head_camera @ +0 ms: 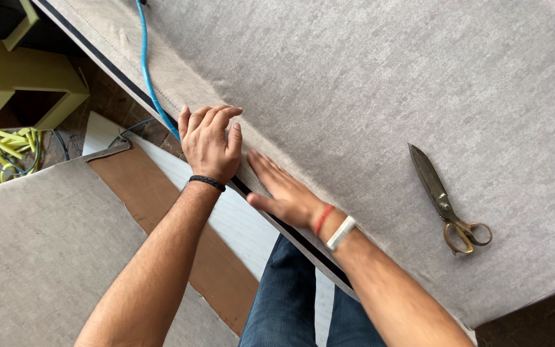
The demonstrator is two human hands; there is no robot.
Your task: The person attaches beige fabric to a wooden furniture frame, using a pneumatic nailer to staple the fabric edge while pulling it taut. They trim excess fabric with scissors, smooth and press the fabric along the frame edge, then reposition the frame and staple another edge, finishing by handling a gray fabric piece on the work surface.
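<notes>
A wide work table (303,244) draped in grey velvety upholstery fabric (380,83) fills most of the view, its dark edge running diagonally from the upper left to the lower right. Both hands work at that near edge: the left hand (210,141) curls its fingers over the folded fabric hem, gripping it, while the right hand (284,193) lies open and flat, pressing the cloth down just beside it. This looks like smoothing and tensioning the fabric along the edge; the next move would call for an even pull without wrinkling the short nap. Heavy tailor's scissors (448,202) with brass-coloured handles lie shut on the fabric, well apart to the right. A blue hose (149,77) trails along the edge at upper left. Below the table sit another grey-covered panel (40,250), a brown board (155,193) and yellow-green strips (8,144) on the floor
</notes>
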